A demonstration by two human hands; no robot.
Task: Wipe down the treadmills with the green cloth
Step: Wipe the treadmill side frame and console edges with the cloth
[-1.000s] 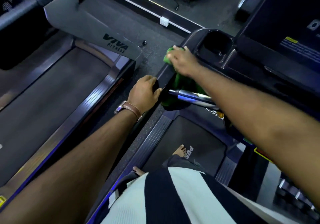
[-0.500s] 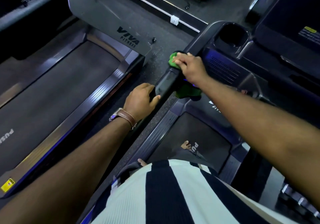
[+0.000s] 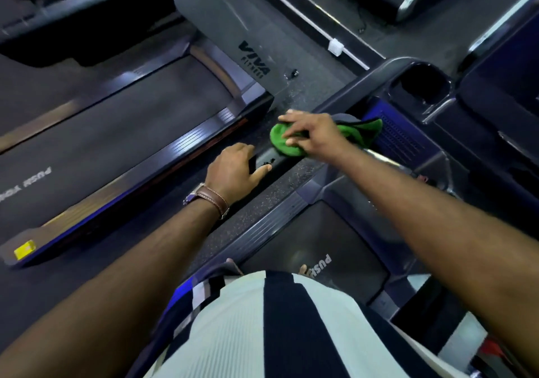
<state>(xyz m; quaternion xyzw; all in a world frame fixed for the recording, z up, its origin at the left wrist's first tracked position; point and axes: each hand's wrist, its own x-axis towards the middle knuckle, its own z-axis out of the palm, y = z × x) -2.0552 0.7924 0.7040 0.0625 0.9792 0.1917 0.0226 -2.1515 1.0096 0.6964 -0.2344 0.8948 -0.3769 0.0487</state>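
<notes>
the green cloth point(image 3: 287, 139) lies bunched on the left handrail point(image 3: 272, 160) of the near treadmill point(image 3: 309, 231), directly under the right hand point(image 3: 313, 135), which presses on it with fingers spread and mostly straight, not wrapped round it; a loose tail of cloth trails away beyond the wrist toward the console side. the left hand point(image 3: 234, 170) sits just short of the cloth on the same rail, nearer the person, fingers curled over the rail's outer edge and thumb laid along its top, gripping it as a brace. the two hands are near but not touching. assessment of progress: wiping of this rail is in hand, with the cloth at a middle stretch of it; the portion under and behind the left hand cannot have been reached while that hand covers it. no wet streak or change of sheen is legible in the dim light, so which surfaces are already clean cannot be told. judged outstanding on this machine: the remainder of the rail, the cup holder point(image 3: 423, 85) and vent panel point(image 3: 401, 138) beyond the right hand, the console further out, and the right-hand side, which is out of view. the neighbouring treadmill point(image 3: 116, 132), off to the far side of the left hand, shows no cloth on it and is judged yet to do or unverifiable. overall: early to middle of the job.
</notes>
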